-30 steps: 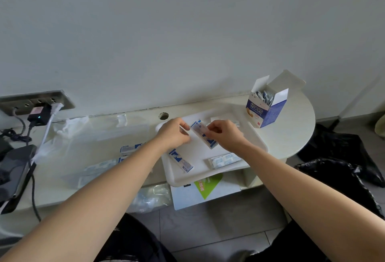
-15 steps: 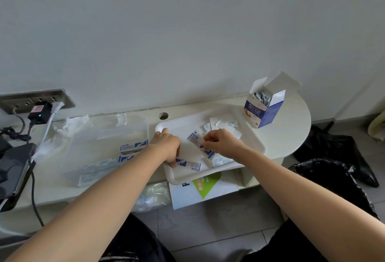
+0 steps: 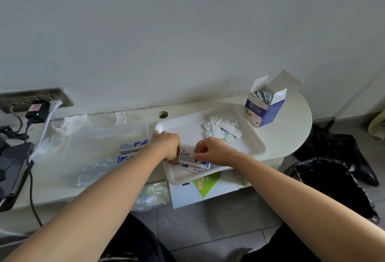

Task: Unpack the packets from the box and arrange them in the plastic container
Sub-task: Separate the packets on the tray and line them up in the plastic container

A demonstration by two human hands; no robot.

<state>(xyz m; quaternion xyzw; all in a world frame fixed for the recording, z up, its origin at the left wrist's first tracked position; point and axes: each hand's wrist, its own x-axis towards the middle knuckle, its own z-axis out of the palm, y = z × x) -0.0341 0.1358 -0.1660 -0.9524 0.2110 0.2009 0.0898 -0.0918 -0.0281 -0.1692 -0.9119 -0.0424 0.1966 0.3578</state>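
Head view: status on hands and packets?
Left hand and right hand pinch one blue-white packet at near edge of tray. Clear container beside it holds a few packets. Box open, more inside. Nothing in the way.

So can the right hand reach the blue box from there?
Probably yes. The box stands open past the far right corner of the tray, with only flat loose packets lying between, though the right hand pinches a packet now.
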